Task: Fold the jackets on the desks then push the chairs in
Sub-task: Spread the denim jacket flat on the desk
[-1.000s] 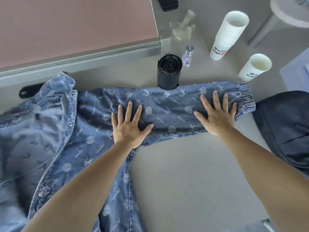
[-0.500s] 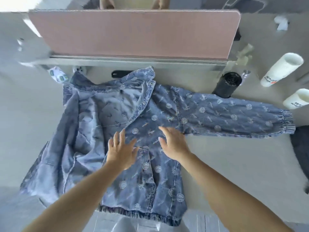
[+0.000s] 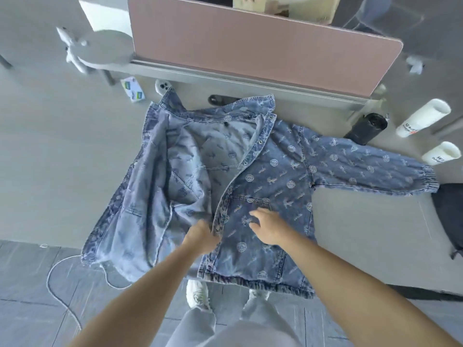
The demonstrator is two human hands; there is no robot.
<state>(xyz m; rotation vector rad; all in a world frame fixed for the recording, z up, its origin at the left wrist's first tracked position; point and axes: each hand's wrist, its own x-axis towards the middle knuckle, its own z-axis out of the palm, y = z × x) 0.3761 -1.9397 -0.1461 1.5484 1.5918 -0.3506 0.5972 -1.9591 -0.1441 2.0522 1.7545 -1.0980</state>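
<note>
A blue denim jacket [image 3: 275, 176] with a pale logo print lies front-up on the grey desk [image 3: 363, 234], its collar toward the pink divider. Its right sleeve stretches flat to the right; the left front panel is flipped open, showing the lining, and bunches over the desk's front edge. My left hand [image 3: 200, 236] pinches the buttoned front placket near the jacket's lower middle. My right hand [image 3: 268, 226] rests flat on the right front panel, fingers spread. A second dark garment [image 3: 451, 216] lies at the right edge.
A pink divider [image 3: 263, 43] closes the desk's far side. A black cylinder [image 3: 365, 128] and two stacks of white paper cups [image 3: 423, 116] stand at the right, beside the sleeve. A small packet [image 3: 132, 92] and a black object [image 3: 220, 99] lie behind the collar. A white cable [image 3: 60, 284] trails on the floor.
Both hands left the right sleeve and moved to the jacket's lower front. My left hand went from flat to pinching the placket. The view pulled back.
</note>
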